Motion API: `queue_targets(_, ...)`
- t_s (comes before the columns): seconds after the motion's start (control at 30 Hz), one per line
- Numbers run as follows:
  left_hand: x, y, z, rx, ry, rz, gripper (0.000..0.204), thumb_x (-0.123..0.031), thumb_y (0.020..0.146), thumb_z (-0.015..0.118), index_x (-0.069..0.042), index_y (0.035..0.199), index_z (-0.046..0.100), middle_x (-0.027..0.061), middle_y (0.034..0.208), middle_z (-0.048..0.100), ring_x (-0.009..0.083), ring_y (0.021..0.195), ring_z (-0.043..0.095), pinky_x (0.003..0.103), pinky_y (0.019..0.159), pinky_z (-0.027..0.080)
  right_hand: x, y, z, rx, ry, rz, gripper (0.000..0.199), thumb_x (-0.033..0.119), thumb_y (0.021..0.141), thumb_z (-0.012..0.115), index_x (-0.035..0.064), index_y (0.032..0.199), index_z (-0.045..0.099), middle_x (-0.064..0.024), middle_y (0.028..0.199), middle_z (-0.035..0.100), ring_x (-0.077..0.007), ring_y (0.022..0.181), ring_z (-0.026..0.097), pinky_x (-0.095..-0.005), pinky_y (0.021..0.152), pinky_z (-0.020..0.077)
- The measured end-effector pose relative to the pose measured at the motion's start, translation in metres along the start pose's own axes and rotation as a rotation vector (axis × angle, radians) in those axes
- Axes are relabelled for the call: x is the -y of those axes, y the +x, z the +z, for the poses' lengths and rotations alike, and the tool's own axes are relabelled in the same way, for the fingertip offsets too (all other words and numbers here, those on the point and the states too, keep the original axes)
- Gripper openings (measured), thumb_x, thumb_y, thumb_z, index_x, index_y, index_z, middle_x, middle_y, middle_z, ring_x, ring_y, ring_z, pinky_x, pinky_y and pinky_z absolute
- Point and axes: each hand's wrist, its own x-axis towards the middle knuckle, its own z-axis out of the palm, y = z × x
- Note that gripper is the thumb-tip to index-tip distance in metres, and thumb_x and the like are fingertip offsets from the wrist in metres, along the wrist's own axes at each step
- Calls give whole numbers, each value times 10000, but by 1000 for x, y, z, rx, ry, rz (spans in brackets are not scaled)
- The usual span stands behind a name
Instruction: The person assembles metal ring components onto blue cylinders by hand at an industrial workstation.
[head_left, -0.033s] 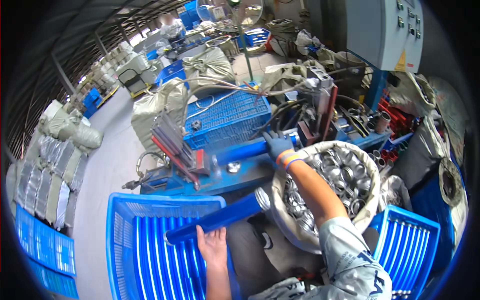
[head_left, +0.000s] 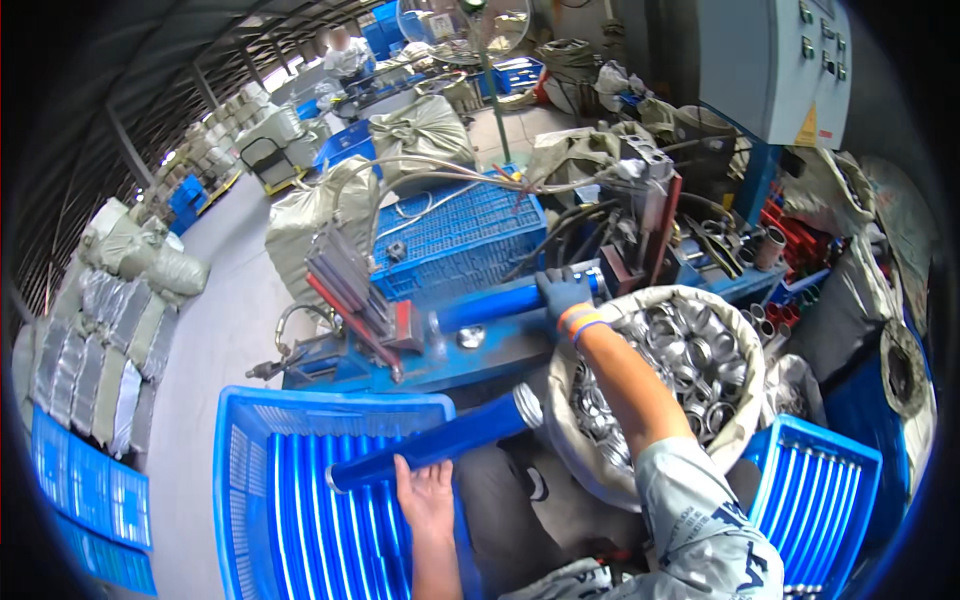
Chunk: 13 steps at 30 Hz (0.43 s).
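Observation:
My left hand (head_left: 432,497), bare and palm up, holds a blue tube (head_left: 430,445) from below. The tube slants over the left crate, with a silvery ring at its upper right end; my fingertips are hidden beneath it. My right hand (head_left: 568,297), in a grey glove with an orange cuff, is closed over a second blue tube (head_left: 490,307). That tube lies across the blue machine bench (head_left: 450,370), between the left clamp unit (head_left: 375,325) and the right one (head_left: 640,245). A small metal ring (head_left: 470,337) sits on the bench in front of it.
A blue crate (head_left: 235,480) of blue tubes stands at my left, another crate (head_left: 868,500) of tubes at my right. Beside my right forearm is a sack (head_left: 752,400) full of metal rings. Behind the bench are an upturned blue crate (head_left: 460,235) and hoses. A control cabinet (head_left: 750,70) hangs upper right.
The whole view has shifted very slightly. Both hands keep their places on the two tubes.

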Motion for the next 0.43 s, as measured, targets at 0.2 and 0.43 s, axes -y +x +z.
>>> queue_targets(0.2, -4, 36, -13, -46, 197, 58, 608, -455, 1147, 719, 13, 1514, 594, 156, 1466, 679, 269, 1384, 653, 426, 1206, 535, 11, 13, -52, -141, 316, -247, 565, 197, 957, 739, 203, 1515, 653, -148, 1446, 717, -394, 1371, 662, -653, 1208, 451)
queue_targets(0.43, 93, 139, 110, 188, 210, -12, 622, -318, 1143, 751, -67, 1646, 486, 140, 1605, 577, 378, 1505, 562, 622, 1286, 454, -51, -89, -267, -452, 1499, -265, 825, -80, 904, 710, 9, 1670, 418, -223, 1371, 717, -336, 1246, 770, -444, 1110, 631)
